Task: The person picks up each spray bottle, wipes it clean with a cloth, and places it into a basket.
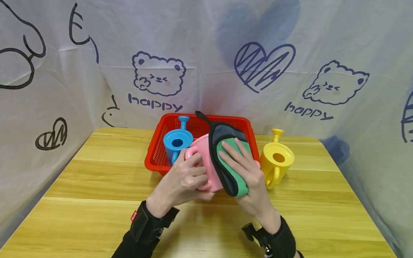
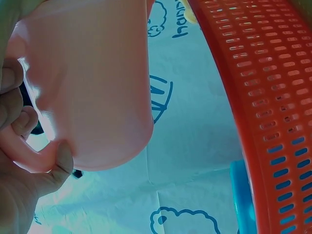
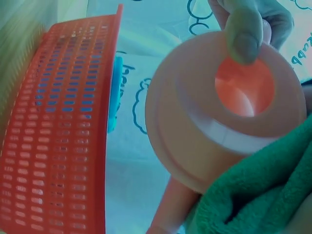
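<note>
Gripping pink watering can point(image 1: 211, 163) by handle at its 8 o'clock w/ L hand point(image 1: 188, 179), w/ fingers curled round; holding it tilted, just below ctr of head view; pressing green-and-grey cloth point(image 1: 231, 172) onto its 3 o'clock side w/ R hand point(image 1: 248, 175), w/ fingers laid fairly straight; see red basket point(image 1: 155, 163) behind at 12, w/ blue can point(image 1: 171, 150) inside at approx 10, plus yellow can point(image 1: 268, 161) on table point(image 1: 96, 200) at 3

On the bench point(image 1: 96, 179), a red basket point(image 1: 197, 127) holding a blue watering can point(image 1: 178, 134) stands beside a yellow watering can point(image 1: 269, 163).
</note>
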Action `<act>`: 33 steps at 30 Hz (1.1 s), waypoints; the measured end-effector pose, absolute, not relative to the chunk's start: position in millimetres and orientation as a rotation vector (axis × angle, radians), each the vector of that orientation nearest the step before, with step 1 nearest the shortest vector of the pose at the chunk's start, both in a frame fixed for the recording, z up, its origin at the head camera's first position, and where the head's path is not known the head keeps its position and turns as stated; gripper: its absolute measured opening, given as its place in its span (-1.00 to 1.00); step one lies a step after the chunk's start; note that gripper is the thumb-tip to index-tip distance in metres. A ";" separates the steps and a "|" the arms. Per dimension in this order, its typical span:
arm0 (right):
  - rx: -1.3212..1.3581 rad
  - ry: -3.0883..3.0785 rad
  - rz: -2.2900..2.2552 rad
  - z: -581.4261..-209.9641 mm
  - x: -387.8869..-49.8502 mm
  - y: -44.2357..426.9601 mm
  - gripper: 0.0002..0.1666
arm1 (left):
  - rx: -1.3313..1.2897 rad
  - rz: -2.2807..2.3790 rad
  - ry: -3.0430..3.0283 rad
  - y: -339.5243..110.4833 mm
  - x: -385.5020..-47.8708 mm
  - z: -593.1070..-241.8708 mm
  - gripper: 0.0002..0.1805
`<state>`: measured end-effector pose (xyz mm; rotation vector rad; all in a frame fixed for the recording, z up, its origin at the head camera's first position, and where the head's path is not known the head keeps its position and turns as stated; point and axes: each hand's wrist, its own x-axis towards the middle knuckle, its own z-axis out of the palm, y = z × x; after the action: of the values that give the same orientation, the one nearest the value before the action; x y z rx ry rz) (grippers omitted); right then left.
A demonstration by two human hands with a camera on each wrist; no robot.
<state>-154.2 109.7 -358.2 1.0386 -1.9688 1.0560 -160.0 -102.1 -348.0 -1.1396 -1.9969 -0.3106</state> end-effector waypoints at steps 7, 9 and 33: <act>1.163 -1.917 0.839 -352.7 -152.3 106.3 -0.45 | -1.152 -0.329 -2.002 -104.3 -160.8 -349.4 -0.55; 1.158 -1.925 0.821 -352.4 -151.2 105.7 -0.44 | -1.155 -0.320 -2.004 -104.5 -160.6 -349.5 -0.47; 1.161 -1.926 0.833 -351.0 -150.0 106.5 -0.43 | -1.167 -0.354 -2.004 -103.3 -158.1 -347.4 -0.54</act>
<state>-150.0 106.5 -351.0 1.1614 -1.9265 0.8334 -158.1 -103.3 -347.4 -1.1674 -2.0036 -0.3535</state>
